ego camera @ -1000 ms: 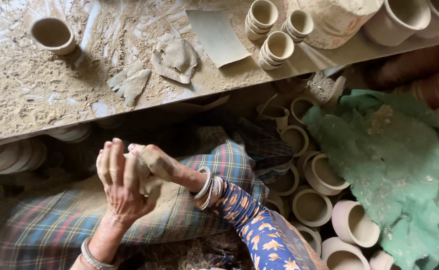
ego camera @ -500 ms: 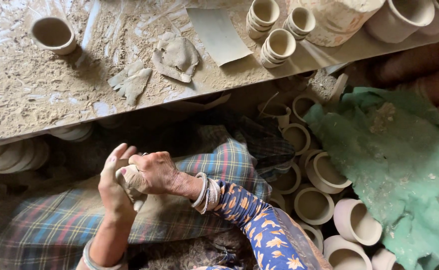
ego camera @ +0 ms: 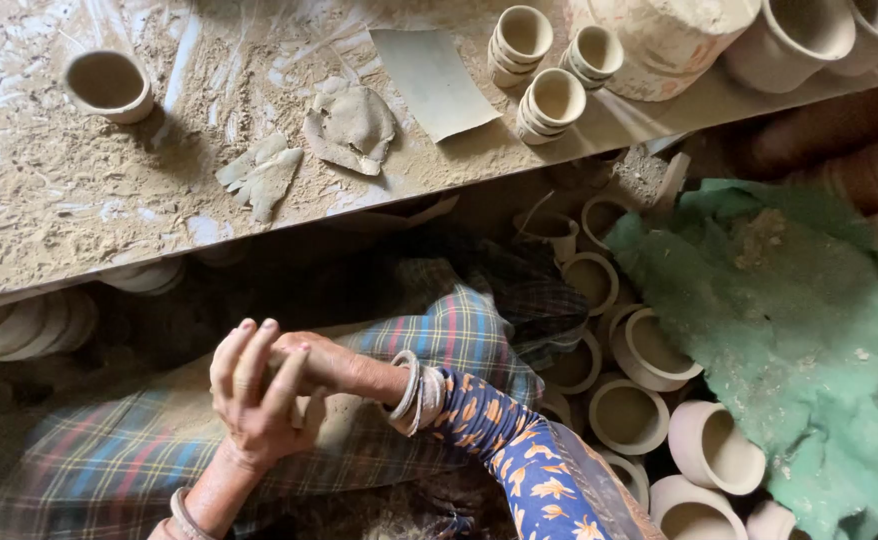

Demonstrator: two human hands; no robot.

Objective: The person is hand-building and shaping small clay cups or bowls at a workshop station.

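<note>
Clay, pale grey and damp-looking, is pressed as a small lump point(ego camera: 281, 372) between the two hands, which meet palm to palm over the lap; the lump is almost wholly hidden, so its shape and long axis cannot be told. The left hand point(ego camera: 254, 400) stands upright with fingers raised and spread against the lump, while the right hand point(ego camera: 314, 365) lies across it from the side of the bangled wrist, its fingers closed over the clay, so both hands are clamped together on the same piece and neither is nearer to it than the other. Under the hands is a plaid cloth in blue, red and yellow point(ego camera: 109, 470); the right forearm wears a blue sleeve printed with orange flowers point(ego camera: 519, 460). Above and ahead of the hands runs a dusty, clay-crusted surface point(ego camera: 49, 210), carrying a small unfired clay cup point(ego camera: 109, 85) well off to the far left, two flattened scraps of clay point(ego camera: 351, 125) straight ahead, and stacks of small cups point(ego camera: 554, 100) to the far right. To the right of the hands, lower down, pale round clay cups point(ego camera: 627, 412) lie crowded together beside a rumpled green cloth point(ego camera: 799, 330).
</note>
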